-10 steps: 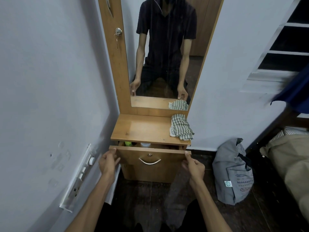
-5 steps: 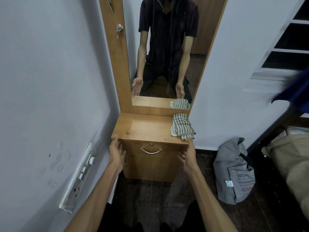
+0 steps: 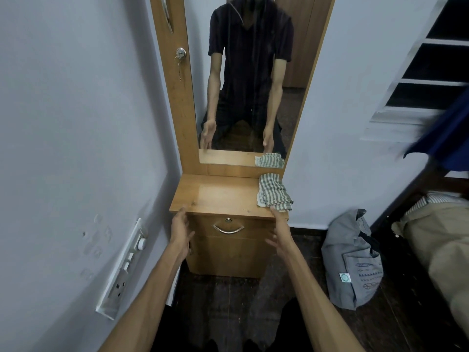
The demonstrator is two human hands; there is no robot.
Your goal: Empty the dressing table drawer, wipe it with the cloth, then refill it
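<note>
Both hands, left hand (image 3: 180, 228) and right hand (image 3: 279, 233), fingers loose, flank the closed drawer (image 3: 228, 228) facing the person.

drawer (image 3: 229, 228) contents hidden, blue cloth (image 3: 446, 138) blurred, cut off

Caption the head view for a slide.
Both open hands, left hand and right hand, flank the shut wooden drawer; green-and-white checked cloth lies on the wooden tabletop.
</note>
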